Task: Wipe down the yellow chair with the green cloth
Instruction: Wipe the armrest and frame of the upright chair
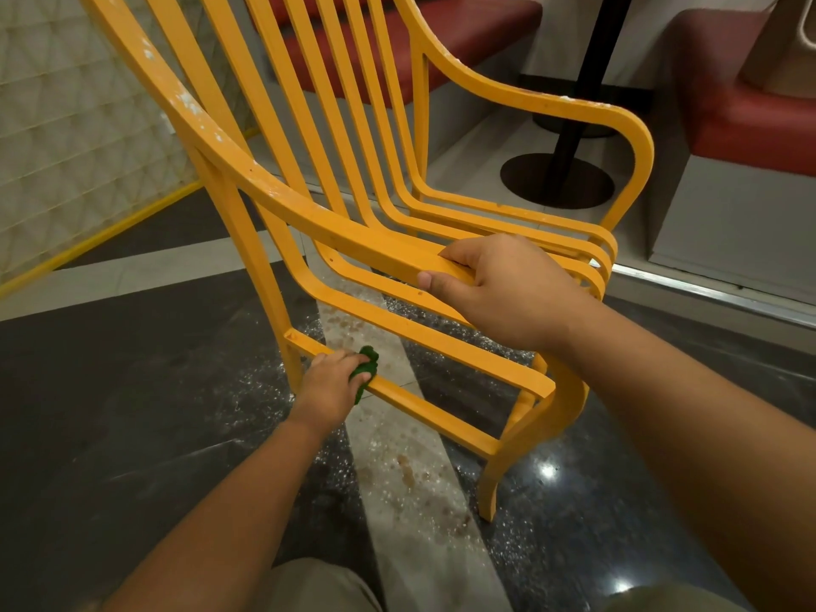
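The yellow chair has a slatted back and seat, and its near side faces me. My right hand grips the front end of the near armrest, thumb on its near side and fingers over the top. My left hand holds the bunched green cloth against the low side rail between the chair's near legs. Most of the cloth is hidden under my fingers. White flecks and chipped spots show along the armrests.
White dust and brown stains are scattered on the dark polished floor under the chair. A black table pedestal stands behind the chair. Red cushioned benches sit on a raised step at the back. A quilted wall panel is at left.
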Available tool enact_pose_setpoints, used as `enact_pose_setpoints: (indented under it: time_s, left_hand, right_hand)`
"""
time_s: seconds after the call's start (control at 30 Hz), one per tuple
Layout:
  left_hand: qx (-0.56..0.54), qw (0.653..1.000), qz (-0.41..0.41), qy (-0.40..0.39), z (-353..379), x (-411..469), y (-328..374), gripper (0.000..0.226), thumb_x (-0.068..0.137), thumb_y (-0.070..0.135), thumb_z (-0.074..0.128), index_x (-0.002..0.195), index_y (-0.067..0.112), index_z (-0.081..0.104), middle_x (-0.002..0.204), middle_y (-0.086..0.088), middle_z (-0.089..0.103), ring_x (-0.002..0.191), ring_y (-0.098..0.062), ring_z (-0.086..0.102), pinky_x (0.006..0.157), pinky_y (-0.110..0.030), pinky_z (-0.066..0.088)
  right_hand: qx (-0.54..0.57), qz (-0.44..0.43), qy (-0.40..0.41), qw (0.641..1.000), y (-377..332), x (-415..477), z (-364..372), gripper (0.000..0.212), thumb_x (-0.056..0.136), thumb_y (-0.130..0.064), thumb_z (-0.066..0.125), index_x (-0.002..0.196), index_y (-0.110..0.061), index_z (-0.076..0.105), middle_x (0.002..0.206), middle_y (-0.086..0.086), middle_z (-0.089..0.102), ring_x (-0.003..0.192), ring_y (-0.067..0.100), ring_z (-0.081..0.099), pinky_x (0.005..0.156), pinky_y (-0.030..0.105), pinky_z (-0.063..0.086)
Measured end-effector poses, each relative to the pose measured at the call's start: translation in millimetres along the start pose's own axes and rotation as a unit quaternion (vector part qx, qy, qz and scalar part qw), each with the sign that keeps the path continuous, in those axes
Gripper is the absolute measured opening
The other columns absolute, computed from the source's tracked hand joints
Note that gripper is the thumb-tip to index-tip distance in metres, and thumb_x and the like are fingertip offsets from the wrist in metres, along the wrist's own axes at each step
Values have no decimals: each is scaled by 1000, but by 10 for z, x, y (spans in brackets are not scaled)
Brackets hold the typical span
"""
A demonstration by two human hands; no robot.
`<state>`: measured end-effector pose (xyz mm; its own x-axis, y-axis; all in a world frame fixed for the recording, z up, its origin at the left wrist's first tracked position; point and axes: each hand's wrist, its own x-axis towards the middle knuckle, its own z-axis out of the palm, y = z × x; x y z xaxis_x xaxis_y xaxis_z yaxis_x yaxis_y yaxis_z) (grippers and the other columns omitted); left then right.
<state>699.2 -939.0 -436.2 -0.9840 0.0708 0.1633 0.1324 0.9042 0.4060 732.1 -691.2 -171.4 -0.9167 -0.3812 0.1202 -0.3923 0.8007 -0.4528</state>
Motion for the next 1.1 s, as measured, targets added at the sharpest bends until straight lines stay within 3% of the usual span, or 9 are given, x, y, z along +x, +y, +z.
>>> enact_pose_setpoints:
  time_s: [0.17,0.43,0.63,0.83,1.0,1.1]
  left_hand:
    - [-3,991,-127,45,-50,105,-39,33,98,30,60,127,14,65,119,-5,63,106,-29,53,92,-43,46]
    - [-78,995,66,-13,161,-259,361,31,95,30,64,123,17,67,115,2,65,101,-20,53,91,-37,46]
    - [-87,994,-46,41,158,-209,365,32,97,30,62,125,16,65,117,0,65,105,-24,54,92,-39,46]
    - [-70,996,55,-5,186,-319,405,33,98,30,60,128,18,64,120,2,64,104,-20,51,94,-37,45]
    - [-58,996,-52,41,115,-89,153,32,98,28,60,126,14,66,119,-3,67,103,-27,56,94,-42,48]
    - [-31,998,-45,39,136,-109,252,31,99,27,58,126,14,66,120,-3,66,102,-29,54,92,-42,46]
  right_hand:
    - [0,1,-1,1000,1,3,3,37,99,-57,48,102,-26,67,72,-4,60,66,11,56,58,31,43]
    - [0,-1,-1,1000,-10,-12,-5,38,99,-56,48,100,-24,68,70,-2,60,65,14,56,58,33,44]
    - [-8,0,-1,1000,-14,-10,7,38,99,-57,47,99,-25,67,71,-3,60,66,13,56,58,31,42]
    - [-10,-1,3,1000,-18,-17,2,38,99,-57,47,99,-25,67,69,-2,59,64,14,55,56,31,41]
    - [-9,2,-1,1000,-22,-17,-3,37,99,-57,47,99,-24,67,69,-3,58,64,13,54,56,30,38]
    - [-8,2,-2,1000,-27,-16,-7,38,99,-56,47,99,-24,67,70,-3,58,65,12,54,56,29,37]
